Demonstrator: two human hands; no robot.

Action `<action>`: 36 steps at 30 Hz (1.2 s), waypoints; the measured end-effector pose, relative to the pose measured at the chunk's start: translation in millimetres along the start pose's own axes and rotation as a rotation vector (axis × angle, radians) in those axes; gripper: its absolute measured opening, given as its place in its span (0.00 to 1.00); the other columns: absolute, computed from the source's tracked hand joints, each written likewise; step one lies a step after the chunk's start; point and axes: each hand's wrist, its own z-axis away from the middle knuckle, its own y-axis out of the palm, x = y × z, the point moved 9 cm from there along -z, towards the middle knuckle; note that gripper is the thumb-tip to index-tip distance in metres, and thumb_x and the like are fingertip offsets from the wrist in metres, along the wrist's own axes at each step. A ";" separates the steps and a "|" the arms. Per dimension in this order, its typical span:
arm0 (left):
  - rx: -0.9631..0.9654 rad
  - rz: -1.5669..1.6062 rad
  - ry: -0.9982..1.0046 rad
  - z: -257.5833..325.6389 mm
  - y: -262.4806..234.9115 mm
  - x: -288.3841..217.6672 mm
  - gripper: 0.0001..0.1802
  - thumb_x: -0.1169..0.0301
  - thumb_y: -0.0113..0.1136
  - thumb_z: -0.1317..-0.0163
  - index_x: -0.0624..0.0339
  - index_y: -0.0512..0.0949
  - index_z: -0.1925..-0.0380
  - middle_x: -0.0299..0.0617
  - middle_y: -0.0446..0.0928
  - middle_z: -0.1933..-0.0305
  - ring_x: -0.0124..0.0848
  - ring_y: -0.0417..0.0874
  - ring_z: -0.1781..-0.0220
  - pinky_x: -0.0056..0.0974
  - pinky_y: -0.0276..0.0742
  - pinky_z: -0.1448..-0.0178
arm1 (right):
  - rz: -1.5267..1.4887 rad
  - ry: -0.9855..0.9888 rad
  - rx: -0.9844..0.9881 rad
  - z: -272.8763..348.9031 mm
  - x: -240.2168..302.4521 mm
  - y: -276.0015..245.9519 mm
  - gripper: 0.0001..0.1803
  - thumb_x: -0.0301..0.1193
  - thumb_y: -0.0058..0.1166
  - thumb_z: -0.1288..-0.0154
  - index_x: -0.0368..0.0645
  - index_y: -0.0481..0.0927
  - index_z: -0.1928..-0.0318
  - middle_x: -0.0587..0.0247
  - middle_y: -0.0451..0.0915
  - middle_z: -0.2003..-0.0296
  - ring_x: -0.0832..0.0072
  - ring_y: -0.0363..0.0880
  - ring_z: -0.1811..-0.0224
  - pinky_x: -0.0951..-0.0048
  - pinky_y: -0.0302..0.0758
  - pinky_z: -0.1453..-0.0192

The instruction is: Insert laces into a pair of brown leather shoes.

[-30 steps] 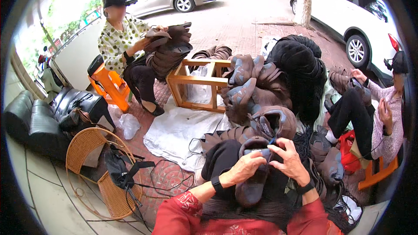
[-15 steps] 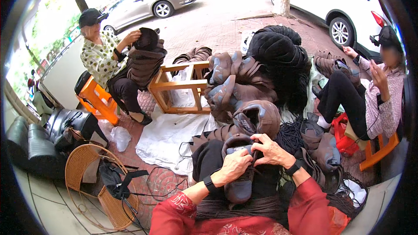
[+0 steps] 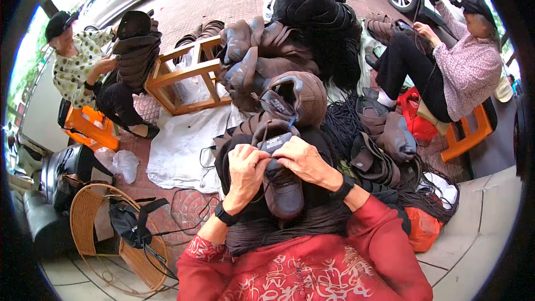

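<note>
A brown and grey shoe upper [image 3: 284,198] lies on my lap, its toe pointing toward me. My left hand [image 3: 245,174] is closed, thumb and fingers pinching the upper's edge beside the tongue [image 3: 274,144]. From the other side my right hand [image 3: 309,161] also pinches it, and the fingertips of both hands nearly meet over the throat. Whether a lace is between the fingers is too small to tell. Just beyond my hands sits another shoe upper [image 3: 298,97] with its opening up. A bundle of dark shoelaces [image 3: 256,239] lies across my lap.
Stacked uppers [image 3: 267,58] and a black pile [image 3: 317,11] stand ahead, by a wooden stool frame [image 3: 186,78]. Co-workers sit at left [image 3: 83,61] and right [image 3: 468,61]. More laces [image 3: 345,122] hang at right. A wicker chair [image 3: 83,217] stands at left, a white sheet [image 3: 178,150] on the paving.
The view has tilted down and turned right. My right hand has come lower along the upper, and both hands now meet at its throat. The right co-worker's hands have moved.
</note>
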 end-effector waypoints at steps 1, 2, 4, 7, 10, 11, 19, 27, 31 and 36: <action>0.003 0.042 -0.005 0.0 1.4 1.9 0.08 0.77 0.63 0.59 0.58 0.75 0.77 0.38 0.71 0.75 0.37 0.71 0.65 0.39 0.64 0.59 | -0.068 0.017 -0.014 0.3 -3.7 -1.4 0.09 0.30 0.55 0.48 0.43 0.77 0.65 0.60 0.75 0.68 0.62 0.71 0.61 0.66 0.69 0.56; 0.001 0.047 -0.002 -0.6 1.4 3.6 0.08 0.77 0.63 0.59 0.58 0.75 0.77 0.38 0.71 0.75 0.37 0.71 0.65 0.39 0.64 0.59 | -0.135 0.032 -0.029 -0.2 -6.7 -3.8 0.08 0.30 0.55 0.48 0.43 0.77 0.66 0.60 0.75 0.69 0.63 0.71 0.62 0.66 0.69 0.56; 0.074 0.098 -0.002 3.4 6.3 5.1 0.05 0.76 0.60 0.55 0.59 0.77 0.75 0.40 0.72 0.72 0.38 0.70 0.63 0.40 0.65 0.55 | -0.112 0.024 -0.013 0.3 -5.2 -3.1 0.07 0.31 0.55 0.48 0.43 0.77 0.68 0.60 0.75 0.70 0.63 0.72 0.64 0.66 0.69 0.58; 0.067 0.106 0.078 -1.5 -1.2 -3.1 0.06 0.75 0.56 0.51 0.60 0.78 0.71 0.42 0.72 0.69 0.39 0.70 0.60 0.40 0.65 0.52 | -0.085 -0.054 0.009 5.2 10.2 -6.0 0.07 0.33 0.54 0.49 0.44 0.75 0.72 0.62 0.74 0.73 0.63 0.72 0.68 0.65 0.69 0.62; 0.043 -0.004 0.067 -8.2 14.2 17.3 0.09 0.71 0.58 0.52 0.58 0.77 0.69 0.40 0.73 0.67 0.40 0.70 0.58 0.41 0.64 0.55 | -0.055 -0.465 0.122 27.2 89.1 3.7 0.11 0.35 0.54 0.52 0.47 0.67 0.81 0.65 0.66 0.81 0.67 0.69 0.73 0.66 0.69 0.66; 0.057 -0.057 0.082 -10.8 24.2 19.7 0.09 0.71 0.58 0.53 0.58 0.77 0.69 0.40 0.74 0.67 0.39 0.70 0.59 0.41 0.64 0.55 | -0.211 -0.475 0.129 32.8 104.6 6.2 0.11 0.34 0.55 0.51 0.46 0.68 0.81 0.65 0.67 0.79 0.66 0.69 0.71 0.66 0.69 0.66; 0.350 0.072 -0.025 -28.2 55.2 37.8 0.12 0.69 0.59 0.51 0.60 0.78 0.65 0.45 0.78 0.67 0.43 0.72 0.61 0.40 0.66 0.55 | -0.072 0.182 -0.123 20.0 6.1 -22.0 0.04 0.27 0.53 0.46 0.41 0.77 0.69 0.58 0.72 0.72 0.63 0.75 0.69 0.68 0.72 0.65; 0.500 0.713 -0.398 -20.2 64.0 57.3 0.16 0.68 0.59 0.45 0.66 0.76 0.59 0.40 0.78 0.63 0.28 0.76 0.61 0.33 0.71 0.55 | 0.243 0.223 -0.220 19.7 3.8 -14.3 0.04 0.27 0.54 0.48 0.43 0.75 0.71 0.61 0.72 0.73 0.65 0.76 0.69 0.66 0.73 0.68; 0.772 0.284 -0.178 -32.3 72.6 43.1 0.16 0.64 0.53 0.41 0.67 0.75 0.60 0.42 0.79 0.63 0.30 0.77 0.60 0.35 0.70 0.55 | 0.458 0.155 -0.214 18.6 9.5 -7.2 0.05 0.27 0.54 0.52 0.43 0.73 0.73 0.62 0.70 0.74 0.66 0.74 0.70 0.66 0.72 0.69; 0.819 0.656 -0.315 -19.7 83.5 55.3 0.14 0.63 0.50 0.39 0.64 0.74 0.66 0.32 0.74 0.71 0.23 0.71 0.66 0.31 0.67 0.60 | 0.411 0.083 -0.119 12.9 10.9 -1.2 0.05 0.27 0.54 0.52 0.43 0.72 0.73 0.62 0.69 0.74 0.66 0.73 0.69 0.67 0.71 0.67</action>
